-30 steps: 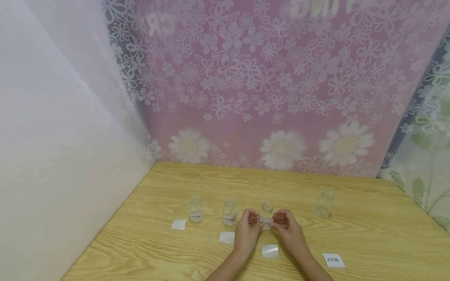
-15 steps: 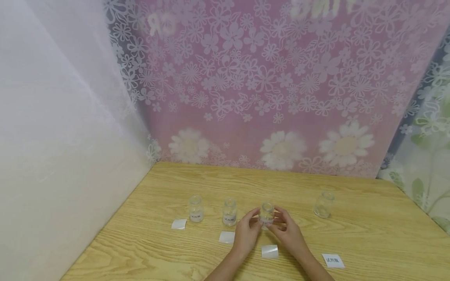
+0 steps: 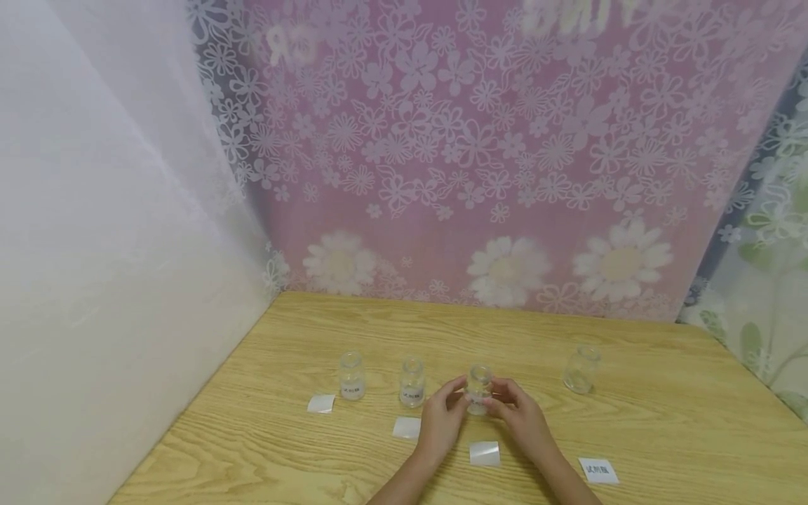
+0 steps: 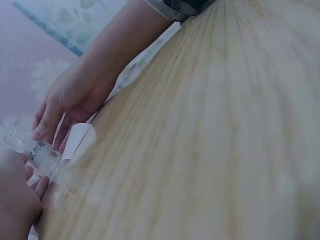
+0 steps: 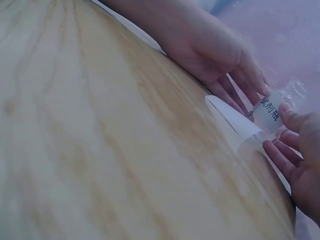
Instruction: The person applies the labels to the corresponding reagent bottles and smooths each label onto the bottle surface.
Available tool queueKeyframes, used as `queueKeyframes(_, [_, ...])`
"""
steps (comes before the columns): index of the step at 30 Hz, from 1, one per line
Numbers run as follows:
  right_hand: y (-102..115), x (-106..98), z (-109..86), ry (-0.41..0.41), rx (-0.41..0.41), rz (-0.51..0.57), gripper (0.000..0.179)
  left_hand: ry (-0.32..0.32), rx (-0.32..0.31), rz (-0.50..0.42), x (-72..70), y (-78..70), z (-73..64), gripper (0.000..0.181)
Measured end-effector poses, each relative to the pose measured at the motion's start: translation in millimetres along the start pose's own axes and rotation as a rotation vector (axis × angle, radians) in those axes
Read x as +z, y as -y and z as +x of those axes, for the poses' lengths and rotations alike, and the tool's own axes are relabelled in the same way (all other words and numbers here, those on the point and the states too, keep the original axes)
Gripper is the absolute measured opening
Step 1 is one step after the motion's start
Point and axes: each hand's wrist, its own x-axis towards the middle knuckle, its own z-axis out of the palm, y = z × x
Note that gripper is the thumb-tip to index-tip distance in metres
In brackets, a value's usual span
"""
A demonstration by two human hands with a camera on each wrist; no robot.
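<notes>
A small clear glass bottle [image 3: 480,379] stands upright between the two hands in the head view. Its lower front carries a white label [image 5: 270,111] with dark printed characters. The left hand [image 3: 443,419] grips the bottle's left side, thumb toward the front. From the right, the right hand [image 3: 525,422] holds it too, its thumb at the label's edge and fingers curled behind the glass. Both wrist views show thumbs and fingers on either side of the bottle [image 4: 49,162]. Just in front of it on the table lies a blank, slightly curled paper square [image 3: 485,453].
Two labelled glass bottles [image 3: 351,379] [image 3: 412,384] stand to the left, with blank paper squares [image 3: 321,403] [image 3: 407,427] before them. Further right stands an unlabelled bottle [image 3: 581,370]. A printed label [image 3: 598,470] lies near the front of the wooden table [image 3: 252,449].
The right thumb has crossed the label's front and drawn back to its right edge. Both hands stay around the same bottle, which keeps its place.
</notes>
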Motion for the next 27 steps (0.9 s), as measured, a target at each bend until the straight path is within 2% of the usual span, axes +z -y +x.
queueKeyframes(2, [0.7, -1.3, 0.4, 0.015, 0.060, 0.100, 0.034, -0.009, 0.003, 0.001, 0.1, 0.3, 0.4, 0.032])
queueKeyframes(5, [1.6, -2.9, 0.9, 0.026, 0.135, 0.181, 0.034, -0.018, -0.009, -0.002, 0.1, -0.1, 0.2, 0.031])
queueKeyframes(11, [2.0, -5.2, 1.6, 0.046, 0.192, 0.199, 0.035, -0.019, -0.032, -0.009, -0.3, -3.0, -0.4, 0.031])
queueKeyframes(15, [1.4, -6.3, 1.9, 0.064, 0.197, 0.194, 0.034, -0.014, -0.043, -0.017, -0.6, -4.1, -0.5, 0.032])
queueKeyframes(21, [3.0, -5.5, 0.7, 0.060, 0.147, 0.159, 0.034, -0.019, -0.079, -0.073, -0.8, -6.1, 0.1, 0.033])
queueKeyframes(27, [-1.4, -2.2, 0.2, 0.045, 0.081, 0.053, 0.040, 0.001, -0.092, -0.072, 0.5, -4.1, 0.3, 0.040])
